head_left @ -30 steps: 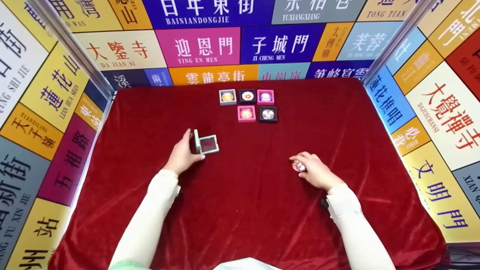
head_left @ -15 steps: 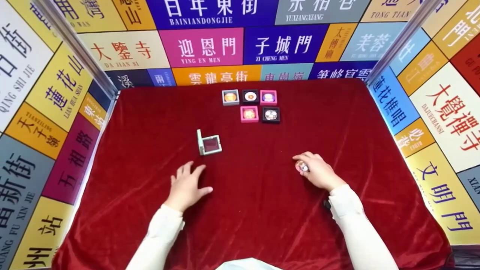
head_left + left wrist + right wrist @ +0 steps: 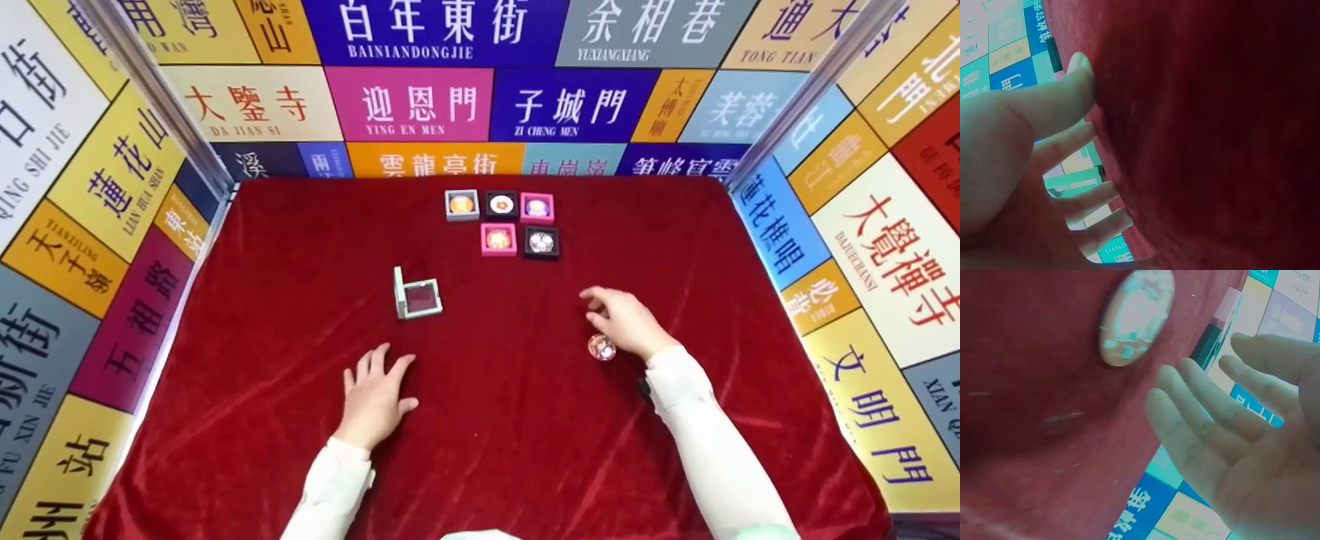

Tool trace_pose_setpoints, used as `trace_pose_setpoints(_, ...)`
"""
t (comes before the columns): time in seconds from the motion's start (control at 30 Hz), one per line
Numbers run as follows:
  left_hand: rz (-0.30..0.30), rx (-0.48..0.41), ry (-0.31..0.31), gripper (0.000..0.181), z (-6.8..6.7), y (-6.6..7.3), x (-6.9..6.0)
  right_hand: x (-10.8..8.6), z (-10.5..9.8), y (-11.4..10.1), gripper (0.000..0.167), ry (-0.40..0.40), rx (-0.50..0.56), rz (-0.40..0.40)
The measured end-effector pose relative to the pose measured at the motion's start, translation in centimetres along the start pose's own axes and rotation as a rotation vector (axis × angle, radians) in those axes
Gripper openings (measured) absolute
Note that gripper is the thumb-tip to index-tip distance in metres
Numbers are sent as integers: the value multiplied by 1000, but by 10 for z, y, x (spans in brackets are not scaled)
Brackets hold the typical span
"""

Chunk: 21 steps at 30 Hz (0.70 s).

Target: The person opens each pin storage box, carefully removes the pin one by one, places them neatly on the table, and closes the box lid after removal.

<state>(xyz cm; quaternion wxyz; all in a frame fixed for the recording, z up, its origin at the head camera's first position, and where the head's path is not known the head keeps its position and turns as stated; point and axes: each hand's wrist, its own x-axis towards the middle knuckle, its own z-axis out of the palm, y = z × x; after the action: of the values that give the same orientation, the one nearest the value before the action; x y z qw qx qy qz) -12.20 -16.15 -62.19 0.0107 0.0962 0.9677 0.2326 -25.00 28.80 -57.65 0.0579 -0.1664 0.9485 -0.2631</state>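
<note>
Wide lane of bare velvet between the hands; boxes crowd the far middle.
The red velvet cloth (image 3: pixel 495 375) gives free passage from the left hand (image 3: pixel 375 401) rightward to the round badge (image 3: pixel 601 347), a low obstacle just beside the right hand (image 3: pixel 626 319), on its near side. Left of centre, the pale-green hinged case (image 3: pixel 422 313) stands in the way, its raised lid (image 3: pixel 400 291) closing off its left side. Farther off, five small square boxes (image 3: pixel 498 252) leave only narrow gaps, while printed wall panels (image 3: pixel 409 105) bound the left, far and right sides.
</note>
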Motion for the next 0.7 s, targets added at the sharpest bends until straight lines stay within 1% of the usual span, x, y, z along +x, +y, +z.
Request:
trace_pose_setpoints(0.1, -1, -1, 4, 71, 3, 0, 2, 26, -4, -1, 35, 35, 6, -25)
trace_pose_setpoints(0.2, 12, 1, 7, 71, 2, 1, 4, 49, -6, -1, 31, 89, -1, -37)
trace_pose_setpoints(0.33, 13, -3, 1, 71, 2, 3, 6, 78, -3, 2, 26, 157, -12, -27)
trace_pose_setpoints(0.4, 2, -4, -15, 72, 3, 4, 5, 91, 1, 5, 26, 176, -14, -17)
trace_pose_setpoints(0.57, -12, 8, -25, 73, 3, 6, 4, 117, 12, 11, 32, 209, -11, 14)
trace_pose_setpoints(0.7, -14, 16, -17, 73, 0, 6, 4, 129, 20, 13, 44, 193, -18, 20)
